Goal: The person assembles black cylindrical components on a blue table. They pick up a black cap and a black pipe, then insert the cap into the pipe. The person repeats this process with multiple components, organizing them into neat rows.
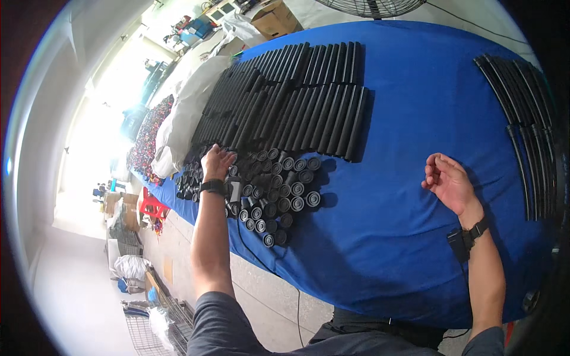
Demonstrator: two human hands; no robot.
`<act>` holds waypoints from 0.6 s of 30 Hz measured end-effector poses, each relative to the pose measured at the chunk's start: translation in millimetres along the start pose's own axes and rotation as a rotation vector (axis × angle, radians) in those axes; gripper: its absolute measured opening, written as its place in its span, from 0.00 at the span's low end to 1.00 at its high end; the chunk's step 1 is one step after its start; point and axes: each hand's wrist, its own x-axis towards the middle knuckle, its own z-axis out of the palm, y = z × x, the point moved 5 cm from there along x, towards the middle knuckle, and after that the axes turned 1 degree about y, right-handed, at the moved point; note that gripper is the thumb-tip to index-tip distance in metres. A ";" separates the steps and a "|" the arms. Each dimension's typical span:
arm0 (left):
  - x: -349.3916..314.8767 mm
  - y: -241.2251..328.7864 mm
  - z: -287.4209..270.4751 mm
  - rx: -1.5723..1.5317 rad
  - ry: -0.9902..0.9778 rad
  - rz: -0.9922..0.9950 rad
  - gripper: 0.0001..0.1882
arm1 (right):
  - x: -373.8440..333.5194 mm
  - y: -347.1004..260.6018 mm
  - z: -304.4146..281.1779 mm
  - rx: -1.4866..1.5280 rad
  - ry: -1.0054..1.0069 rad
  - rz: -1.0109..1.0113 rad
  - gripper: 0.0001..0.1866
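Observation:
My left hand (218, 161) is at the upper left edge of a pile of round black rubber tips (297, 190) with ringed ends. Its fingers look stretched out and apart over the tips, with no held thing visible. Beyond this hand, black tubes (332, 115) lie side by side in rows on the blue cloth (386, 237). Well to the right, my right hand (446, 183) hovers over bare cloth, palm showing. Its fingers are loosely curled and nothing shows in them. Each wrist wears a black strap; the right one carries a small black box.
Thinner black rods (522, 136) lie along the table's right side. A white sheet (184, 115) and a speckled, multicoloured heap (152, 136) are at its left end. A fan (374, 7) stands beyond the far edge. Cartons and wire baskets (145, 326) are on the floor at left.

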 end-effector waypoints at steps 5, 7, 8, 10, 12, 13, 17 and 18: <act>-3.9 -9.9 -0.6 -0.120 0.007 -0.022 0.27 | -1.0 0.9 4.3 0.011 -0.005 0.003 0.10; 0.0 -13.9 -4.2 -0.140 0.012 -0.042 0.25 | 0.1 0.2 4.4 0.013 -0.006 0.007 0.10; 1.9 -13.7 -7.3 -0.139 0.010 -0.047 0.24 | 1.2 0.7 4.9 0.016 -0.008 0.010 0.10; 0.9 -17.3 -2.6 -0.123 0.039 -0.020 0.21 | 0.6 0.4 4.4 0.010 0.000 0.010 0.10; 0.8 -15.0 -3.1 -0.053 0.086 0.048 0.18 | -0.8 -0.3 5.6 0.004 0.004 0.004 0.09; 1.7 -10.9 -4.5 0.010 0.119 0.102 0.16 | -0.6 -0.1 6.5 0.003 0.003 0.005 0.10; 5.2 12.4 25.2 0.136 0.096 0.213 0.13 | -3.0 -0.2 0.1 -0.015 0.016 -0.007 0.10; 13.0 22.9 33.0 0.248 -0.032 0.232 0.16 | -0.5 1.2 0.3 -0.015 0.007 -0.004 0.10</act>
